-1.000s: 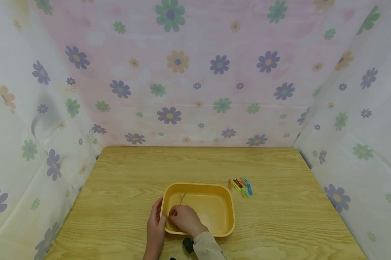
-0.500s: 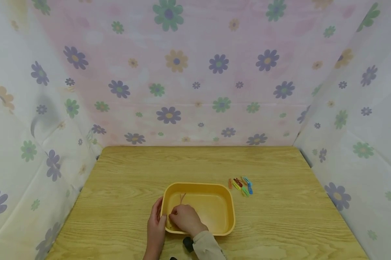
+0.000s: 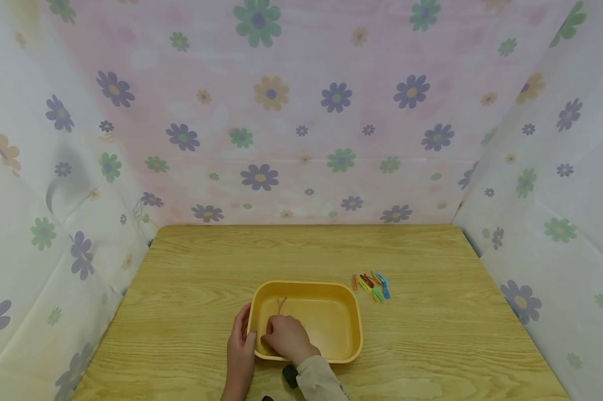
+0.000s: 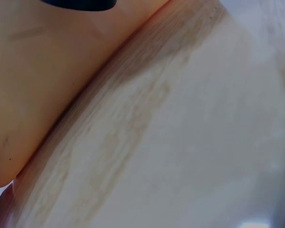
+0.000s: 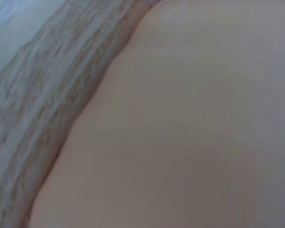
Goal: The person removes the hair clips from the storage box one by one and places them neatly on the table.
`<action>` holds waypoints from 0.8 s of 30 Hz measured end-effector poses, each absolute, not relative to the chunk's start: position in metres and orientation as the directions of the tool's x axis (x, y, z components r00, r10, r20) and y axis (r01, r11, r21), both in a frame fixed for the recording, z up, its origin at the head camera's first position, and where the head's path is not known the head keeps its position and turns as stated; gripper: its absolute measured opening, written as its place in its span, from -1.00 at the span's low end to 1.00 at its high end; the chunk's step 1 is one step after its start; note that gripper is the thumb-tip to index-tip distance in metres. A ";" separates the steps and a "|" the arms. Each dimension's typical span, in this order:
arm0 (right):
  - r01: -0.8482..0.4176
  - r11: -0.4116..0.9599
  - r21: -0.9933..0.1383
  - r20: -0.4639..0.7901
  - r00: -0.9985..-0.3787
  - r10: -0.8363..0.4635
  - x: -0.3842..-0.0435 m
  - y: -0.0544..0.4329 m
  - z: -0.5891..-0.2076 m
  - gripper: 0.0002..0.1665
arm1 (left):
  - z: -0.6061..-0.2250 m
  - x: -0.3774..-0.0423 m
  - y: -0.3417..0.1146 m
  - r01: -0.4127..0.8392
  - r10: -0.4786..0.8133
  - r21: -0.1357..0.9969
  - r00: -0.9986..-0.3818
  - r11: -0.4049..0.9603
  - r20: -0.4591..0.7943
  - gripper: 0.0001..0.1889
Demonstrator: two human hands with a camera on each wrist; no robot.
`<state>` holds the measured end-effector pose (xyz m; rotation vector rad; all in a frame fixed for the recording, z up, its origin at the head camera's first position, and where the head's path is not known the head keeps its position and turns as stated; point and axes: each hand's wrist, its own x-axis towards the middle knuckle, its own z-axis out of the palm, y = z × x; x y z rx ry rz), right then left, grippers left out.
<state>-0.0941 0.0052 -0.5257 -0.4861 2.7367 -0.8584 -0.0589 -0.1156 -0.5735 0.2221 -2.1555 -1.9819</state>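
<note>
A yellow plastic tub [image 3: 326, 323] stands near the front of the table. My left hand [image 3: 242, 348] grips its left wall, thumb on the rim and fingers outside. Inside the tub, at the left end, my right hand [image 3: 287, 336] has its fingers curled downward; what lies under its fingertips is hidden. A thin reddish-brown forked strand [image 3: 281, 304] sticks up just beyond the right knuckles. In the left wrist view the left hand's skin [image 4: 47, 80] fills the upper left, while the right wrist view is mostly blurred right-hand skin [image 5: 180, 128].
Several small coloured clips [image 3: 371, 285] lie loosely grouped beyond the tub's right corner. Wood-grain table [image 3: 191, 267] surrounds the tub. Flowered cloth [image 3: 301, 111] hangs behind and at both sides. A black wrist device [image 3: 290, 376] sits beside the right sleeve.
The right hand's fingertips shift slightly to the right and curl further within the tub. My left hand keeps its hold on the tub, which stays in place.
</note>
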 end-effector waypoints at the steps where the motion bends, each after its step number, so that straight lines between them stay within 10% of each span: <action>1: -0.240 0.769 -0.593 -0.122 -0.917 -0.380 -0.094 0.005 -0.526 -0.75 | -0.573 -0.059 -0.116 0.030 -0.247 0.996 -0.968 0.086 0.050 -0.39; 24: -0.213 0.749 -0.627 -0.063 -0.945 -0.321 -0.099 0.014 -0.523 -0.90 | -0.573 -0.060 -0.115 -0.004 -0.249 0.997 -0.968 0.076 0.015 -0.39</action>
